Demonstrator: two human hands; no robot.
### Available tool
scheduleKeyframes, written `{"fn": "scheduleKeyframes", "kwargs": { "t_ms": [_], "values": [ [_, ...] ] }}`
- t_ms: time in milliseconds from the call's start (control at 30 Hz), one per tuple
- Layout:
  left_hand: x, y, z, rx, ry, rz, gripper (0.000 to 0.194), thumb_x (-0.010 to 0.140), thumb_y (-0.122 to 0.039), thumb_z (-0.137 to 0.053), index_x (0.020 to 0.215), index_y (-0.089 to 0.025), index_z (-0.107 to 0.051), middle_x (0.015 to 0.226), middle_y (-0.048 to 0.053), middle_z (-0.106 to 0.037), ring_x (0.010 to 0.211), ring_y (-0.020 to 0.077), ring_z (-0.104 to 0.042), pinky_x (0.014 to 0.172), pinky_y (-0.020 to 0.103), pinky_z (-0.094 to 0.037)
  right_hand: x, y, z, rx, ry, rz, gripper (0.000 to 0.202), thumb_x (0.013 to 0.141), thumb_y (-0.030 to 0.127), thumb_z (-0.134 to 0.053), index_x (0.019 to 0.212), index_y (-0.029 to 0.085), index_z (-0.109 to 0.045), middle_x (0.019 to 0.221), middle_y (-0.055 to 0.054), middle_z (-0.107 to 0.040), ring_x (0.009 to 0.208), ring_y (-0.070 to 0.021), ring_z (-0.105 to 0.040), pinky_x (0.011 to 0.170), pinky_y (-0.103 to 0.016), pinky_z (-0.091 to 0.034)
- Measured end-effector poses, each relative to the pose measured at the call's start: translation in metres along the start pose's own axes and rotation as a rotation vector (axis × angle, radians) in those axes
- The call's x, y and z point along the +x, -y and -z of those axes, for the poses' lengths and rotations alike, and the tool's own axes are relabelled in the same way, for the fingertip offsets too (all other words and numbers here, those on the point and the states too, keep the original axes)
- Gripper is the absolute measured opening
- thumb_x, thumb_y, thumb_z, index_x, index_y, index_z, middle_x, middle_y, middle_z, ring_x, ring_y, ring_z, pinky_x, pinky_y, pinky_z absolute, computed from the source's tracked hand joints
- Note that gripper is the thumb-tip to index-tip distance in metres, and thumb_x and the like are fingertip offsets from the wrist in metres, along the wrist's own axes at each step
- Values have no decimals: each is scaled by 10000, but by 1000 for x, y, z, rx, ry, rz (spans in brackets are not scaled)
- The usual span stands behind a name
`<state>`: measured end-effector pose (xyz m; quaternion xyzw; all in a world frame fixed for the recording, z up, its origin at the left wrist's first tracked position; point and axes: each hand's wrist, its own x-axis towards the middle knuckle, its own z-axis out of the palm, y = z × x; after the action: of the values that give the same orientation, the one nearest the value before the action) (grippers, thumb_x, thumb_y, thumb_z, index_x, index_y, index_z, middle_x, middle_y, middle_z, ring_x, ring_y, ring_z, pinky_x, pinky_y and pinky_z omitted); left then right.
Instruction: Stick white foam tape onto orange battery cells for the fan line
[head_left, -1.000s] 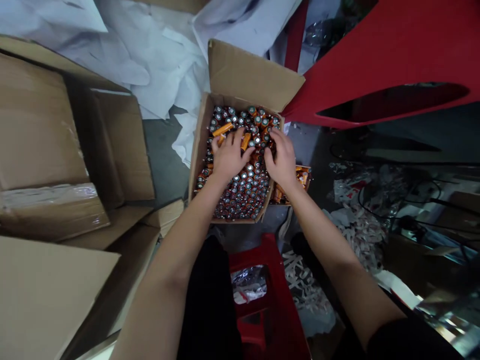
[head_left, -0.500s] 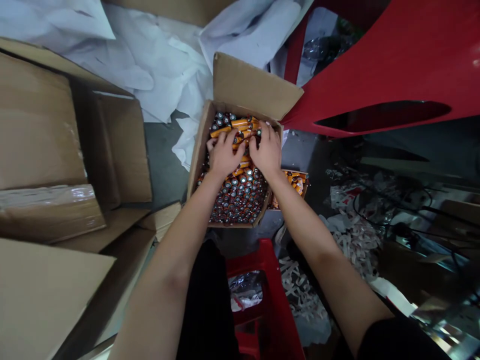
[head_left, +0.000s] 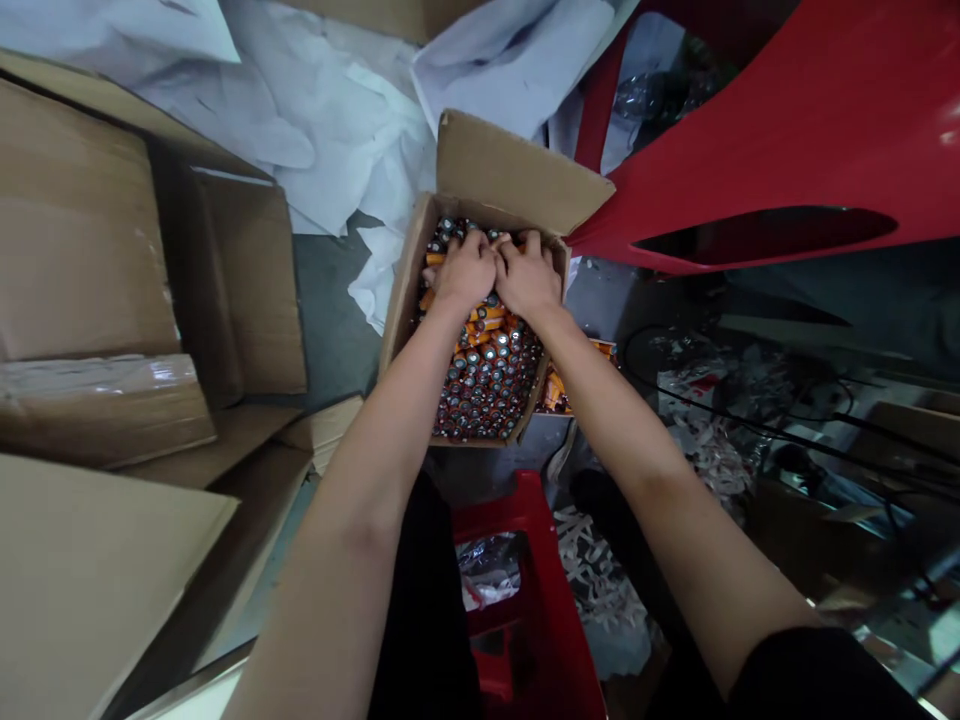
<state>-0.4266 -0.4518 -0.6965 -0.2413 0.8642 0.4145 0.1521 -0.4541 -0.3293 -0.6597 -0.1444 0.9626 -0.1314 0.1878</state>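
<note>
An open cardboard box [head_left: 403,290] on the floor is packed with orange cylindrical batteries [head_left: 486,385]. Those at the near end stand upright in rows with their round silver ends up, while several in the middle lie on their sides. My left hand [head_left: 466,274] is closed over batteries in the far half of the box. Beside it, almost touching at the thumbs, my right hand [head_left: 529,282] has its fingers curled down on batteries near the right wall. The fingertips and what lies under both palms are partly hidden.
A smaller box of orange batteries [head_left: 555,393] sits right of the box, partly behind my forearm. Large cardboard boxes [head_left: 75,230] fill the left. Red plastic stools [head_left: 750,140] [head_left: 551,590] stand at right and below. White sheets [head_left: 345,130], paper shreds and cables lie around.
Both hands have drawn closer together and moved slightly toward the far end of the box. Their fingers are more curled, and the lying batteries beneath them are more covered.
</note>
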Motion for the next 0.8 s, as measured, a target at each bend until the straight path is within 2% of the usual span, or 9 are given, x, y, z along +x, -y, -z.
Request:
{"fn": "scheduleKeyframes", "kwargs": {
  "t_ms": [100,200,367,433,533,567,667,733,800],
  "values": [
    [-18,-8,0,-88,-41,-51,361,1062,-457,-401,1254,-264,-638,1265,130,-724,1277,378,-625,1137,680,-386,4,0,5,21,67,-27,498,1075,467,-401,1424,174,-601,1404,-185,-615,1291,-366,-598,1098,-623,-482],
    [-33,-7,3,-167,-46,-51,394,1070,-496,-395,1327,-278,-599,1253,118,-744,1218,347,-660,1103,605,-455,12,-5,18,48,140,-13,539,1080,517,-401,1438,177,-617,1290,-147,-719,1246,-328,-645,1127,-584,-463],
    [-52,13,20,-267,108,-194,533,1096,-528,-300,1491,-237,-509,1462,121,-648,1323,264,-621,1132,457,-479,21,-14,36,105,348,268,479,1077,528,-444,1345,245,-723,1385,-75,-712,1276,-258,-648,1114,-397,-475],
    [-60,20,27,-189,172,-247,631,1067,-556,-398,1583,-192,-413,1576,158,-544,1435,298,-534,1187,493,-423,21,-12,37,74,352,274,495,1066,544,-467,1359,233,-717,1372,-81,-718,1257,-260,-655,1095,-385,-480],
    [-75,23,31,82,240,-271,1085,872,-620,-720,1694,-147,-193,1703,225,-341,1558,421,-342,1248,612,-289,21,-7,35,15,342,248,504,1054,529,-468,1395,236,-696,1375,-88,-716,1244,-291,-660,1076,-415,-490],
    [-79,22,30,156,241,-271,1160,837,-617,-758,1707,-153,-146,1721,226,-302,1569,441,-309,1254,630,-257,21,-5,35,11,367,271,485,1050,505,-467,1374,239,-711,1369,-82,-721,1243,-294,-661,1077,-415,-490],
    [-88,20,25,251,147,-254,973,943,-599,-625,1714,-211,-177,1716,176,-344,1576,444,-273,1238,651,-250,24,-4,33,11,434,358,425,1033,417,-467,1293,243,-755,1368,-60,-724,1270,-290,-649,1098,-404,-482],
    [-88,20,23,259,51,-236,842,991,-614,-526,1697,-243,-256,1683,153,-413,1574,462,-237,1203,676,-275,28,-5,31,-8,432,350,419,1024,405,-464,1291,252,-750,1366,-50,-726,1267,-299,-649,1092,-422,-487],
    [-82,21,22,258,12,-244,823,986,-655,-509,1677,-251,-317,1623,160,-486,1539,471,-278,1188,674,-295,31,-7,31,-29,437,317,421,1026,425,-449,1260,255,-756,1313,-48,-748,1216,-306,-668,1051,-434,-504]
  ]
}}
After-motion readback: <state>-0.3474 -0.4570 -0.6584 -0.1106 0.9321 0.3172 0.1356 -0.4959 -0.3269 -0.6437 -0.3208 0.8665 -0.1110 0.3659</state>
